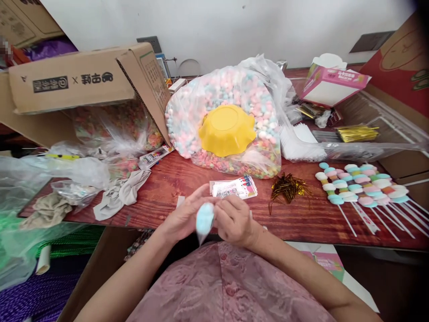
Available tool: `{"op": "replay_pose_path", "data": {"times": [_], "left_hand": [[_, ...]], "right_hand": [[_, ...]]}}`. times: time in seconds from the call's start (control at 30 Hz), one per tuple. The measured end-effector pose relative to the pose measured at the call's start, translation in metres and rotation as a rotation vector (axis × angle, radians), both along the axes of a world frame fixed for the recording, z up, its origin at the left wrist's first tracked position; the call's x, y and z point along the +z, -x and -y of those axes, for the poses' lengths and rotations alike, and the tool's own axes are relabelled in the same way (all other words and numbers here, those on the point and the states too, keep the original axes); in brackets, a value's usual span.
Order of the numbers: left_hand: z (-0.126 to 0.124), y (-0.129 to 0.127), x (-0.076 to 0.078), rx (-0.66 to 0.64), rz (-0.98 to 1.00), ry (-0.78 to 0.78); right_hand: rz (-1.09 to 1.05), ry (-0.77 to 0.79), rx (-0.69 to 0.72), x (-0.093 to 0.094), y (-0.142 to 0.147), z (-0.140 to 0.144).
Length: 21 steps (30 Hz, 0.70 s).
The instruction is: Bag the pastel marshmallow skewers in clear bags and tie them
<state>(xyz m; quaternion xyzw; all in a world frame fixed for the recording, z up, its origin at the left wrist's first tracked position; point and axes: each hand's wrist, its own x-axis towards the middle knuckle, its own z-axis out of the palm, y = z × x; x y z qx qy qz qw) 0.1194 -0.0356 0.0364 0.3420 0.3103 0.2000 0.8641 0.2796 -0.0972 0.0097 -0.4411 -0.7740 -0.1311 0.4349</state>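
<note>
Both hands meet at the near table edge: the left hand point(182, 219) and right hand point(234, 220) together pinch a pale blue puffy marshmallow point(204, 219) between them. Finished pastel marshmallow skewers point(362, 185) lie at right, beside gold twist ties point(287, 186).

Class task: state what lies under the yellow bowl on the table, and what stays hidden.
The upturned yellow bowl rests on a clear plastic bag filled with pink, blue and white sweets. Whatever lies directly beneath the bowl, or inside it, is covered.
</note>
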Motion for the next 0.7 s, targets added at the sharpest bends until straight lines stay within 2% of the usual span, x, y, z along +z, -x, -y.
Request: {"op": "replay_pose_path", "data": {"times": [0.1,0.17,0.23,0.3,0.33,0.4,0.47,0.5,0.53,0.6,0.67,0.7], "left_hand": [[0.008,0.021,0.007,0.082,-0.058,0.074],[0.017,0.032,0.011,0.014,-0.100,0.089],[0.024,0.040,0.012,-0.111,-0.129,0.091],[0.026,0.048,0.010,-0.186,-0.215,-0.022],[0.024,0.052,0.008,-0.178,-0.298,-0.166],[0.018,0.063,0.004,-0.084,-0.499,-0.638],[0.011,0.078,-0.001,0.038,-0.660,-1.195],[0.009,0.087,-0.004,0.079,-0.701,-1.425],[0.009,0.096,-0.007,0.087,-0.717,-1.590],[0.012,0.115,-0.010,0.024,-0.712,-1.736],[0.018,0.136,-0.010,-0.127,-0.680,-1.695],[0.021,0.147,-0.009,-0.243,-0.650,-1.607]], "right_hand": [[0.089,-0.073,0.035,-0.006,0.012,-0.008],[0.164,-0.089,0.090,-0.006,0.013,-0.015],[0.233,-0.088,0.166,-0.004,0.013,-0.022],[0.240,-0.003,0.225,0.001,0.017,-0.027],[0.191,0.092,0.243,0.003,0.022,-0.028],[-0.069,0.401,0.280,0.005,0.037,-0.027],[-0.527,0.876,0.358,0.003,0.059,-0.022],[-0.761,1.129,0.410,0.001,0.069,-0.018],[-0.952,1.350,0.438,-0.001,0.079,-0.014],[-1.125,1.585,0.472,-0.005,0.092,-0.008],[-1.155,1.655,0.509,-0.008,0.097,-0.004],[-1.102,1.633,0.526,-0.010,0.098,-0.003]]}}
